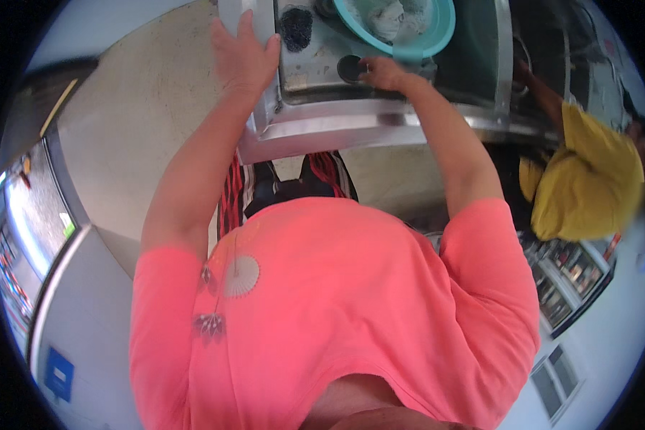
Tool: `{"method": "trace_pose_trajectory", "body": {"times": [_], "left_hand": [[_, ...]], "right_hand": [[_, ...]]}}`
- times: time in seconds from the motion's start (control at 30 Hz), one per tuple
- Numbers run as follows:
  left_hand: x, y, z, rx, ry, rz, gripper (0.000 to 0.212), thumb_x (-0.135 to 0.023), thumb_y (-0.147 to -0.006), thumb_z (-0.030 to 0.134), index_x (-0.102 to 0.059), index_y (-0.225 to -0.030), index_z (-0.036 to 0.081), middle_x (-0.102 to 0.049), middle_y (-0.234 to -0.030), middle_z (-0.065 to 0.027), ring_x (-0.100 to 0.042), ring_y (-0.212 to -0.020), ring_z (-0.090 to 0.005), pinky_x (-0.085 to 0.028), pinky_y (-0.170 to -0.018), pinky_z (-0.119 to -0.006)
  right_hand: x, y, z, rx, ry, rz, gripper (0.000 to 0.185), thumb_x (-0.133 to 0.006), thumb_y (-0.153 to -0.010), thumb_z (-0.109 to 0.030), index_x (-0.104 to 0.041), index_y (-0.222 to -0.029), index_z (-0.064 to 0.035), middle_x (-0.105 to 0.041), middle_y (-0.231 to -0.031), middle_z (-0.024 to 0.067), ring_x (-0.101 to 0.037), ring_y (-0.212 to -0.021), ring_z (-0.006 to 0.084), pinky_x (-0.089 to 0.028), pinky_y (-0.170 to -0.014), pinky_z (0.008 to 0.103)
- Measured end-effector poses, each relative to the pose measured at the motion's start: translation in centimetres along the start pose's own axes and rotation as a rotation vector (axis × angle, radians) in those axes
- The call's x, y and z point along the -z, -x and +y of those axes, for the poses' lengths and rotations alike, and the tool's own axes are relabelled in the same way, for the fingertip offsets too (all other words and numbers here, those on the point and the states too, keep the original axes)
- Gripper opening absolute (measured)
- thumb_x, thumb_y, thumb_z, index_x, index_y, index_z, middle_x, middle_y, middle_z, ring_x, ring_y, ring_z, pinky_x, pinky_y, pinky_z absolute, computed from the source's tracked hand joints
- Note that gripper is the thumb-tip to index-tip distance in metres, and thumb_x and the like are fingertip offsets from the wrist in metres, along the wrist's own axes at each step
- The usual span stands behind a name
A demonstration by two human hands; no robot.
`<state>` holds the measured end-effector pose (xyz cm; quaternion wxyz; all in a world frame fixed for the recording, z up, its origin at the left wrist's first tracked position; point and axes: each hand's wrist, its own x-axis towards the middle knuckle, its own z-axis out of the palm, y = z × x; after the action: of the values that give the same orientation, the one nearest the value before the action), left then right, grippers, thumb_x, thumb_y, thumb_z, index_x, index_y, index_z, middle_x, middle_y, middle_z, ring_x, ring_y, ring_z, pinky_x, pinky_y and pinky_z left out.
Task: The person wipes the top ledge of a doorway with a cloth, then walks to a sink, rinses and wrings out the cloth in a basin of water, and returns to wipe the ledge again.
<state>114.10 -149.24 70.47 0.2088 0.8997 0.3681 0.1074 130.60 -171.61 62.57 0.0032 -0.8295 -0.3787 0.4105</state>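
Observation:
My left hand (247,62) rests on the left metal rim (260,102) of a stainless steel sink, fingers spread and thumb at the inner edge. My right hand (384,74) reaches into the sink, with its fingertips at the edge of a dark round thing (349,69) on the sink floor. Whether that is a drain opening or a loose disc, and whether my fingers grip it, I cannot tell. A black scouring pad (296,28) lies near the left wall. Beyond my right hand sits a turquoise plastic basin (373,44) holding sudsy water and a whitish cloth (389,21).
A metal divider (503,59) separates this sink from another compartment on the right. There, a co-worker in a yellow shirt (586,177) reaches an arm in. The sink's front edge (344,123) runs before my body. Beige floor (134,102) stretches left towards a doorway.

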Motion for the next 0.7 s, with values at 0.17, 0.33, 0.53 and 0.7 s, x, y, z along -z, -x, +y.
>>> {"method": "trace_pose_trajectory", "body": {"times": [0.17,0.33,0.53,0.7], "left_hand": [[0.1,-1.2,0.3,0.095,-0.131,-0.021,0.065,-0.061,-0.075,0.049,-0.040,-0.131,0.024,-0.027,-0.136,-0.0193,-0.036,-0.122,-0.0350,-0.040,-0.090,-0.048],[0.1,-2.1,1.0,0.145,-0.252,-0.025,0.062,-0.060,-0.074,0.050,-0.040,-0.129,0.028,-0.028,-0.135,-0.0167,-0.040,-0.119,-0.0334,-0.042,-0.088,-0.048],[-1.0,-1.6,1.3,0.162,-0.293,-0.038,0.061,-0.061,-0.074,0.049,-0.041,-0.128,0.029,-0.031,-0.133,-0.0152,-0.041,-0.119,-0.0321,-0.044,-0.086,-0.047],[-1.5,-2.4,0.9,0.123,-0.265,-0.017,0.062,-0.061,-0.073,0.049,-0.041,-0.128,0.030,-0.031,-0.133,-0.0159,-0.041,-0.118,-0.0331,-0.045,-0.084,-0.048]], "right_hand": [[-2.9,-5.0,-0.3,0.090,0.207,-0.141,0.045,-0.050,-0.083,-0.018,-0.042,-0.128,-0.0163,-0.044,-0.128,0.0160,-0.045,-0.116,0.0332,-0.041,-0.093,0.0415],[-4.3,-7.8,1.1,0.326,0.515,-0.069,0.043,-0.045,-0.085,-0.014,-0.041,-0.128,-0.0188,-0.036,-0.131,0.0131,-0.042,-0.117,0.0338,-0.042,-0.092,0.0461],[-7.0,-8.0,6.1,0.497,0.720,-0.091,0.040,-0.044,-0.085,-0.013,-0.043,-0.124,-0.0168,-0.039,-0.128,0.0130,-0.044,-0.115,0.0324,-0.043,-0.091,0.0446],[-7.6,-7.2,10.5,0.241,0.876,-0.267,0.027,-0.050,-0.083,-0.019,-0.058,-0.108,-0.0127,-0.056,-0.112,0.0127,-0.053,-0.106,0.0318,-0.044,-0.086,0.0440]]}}
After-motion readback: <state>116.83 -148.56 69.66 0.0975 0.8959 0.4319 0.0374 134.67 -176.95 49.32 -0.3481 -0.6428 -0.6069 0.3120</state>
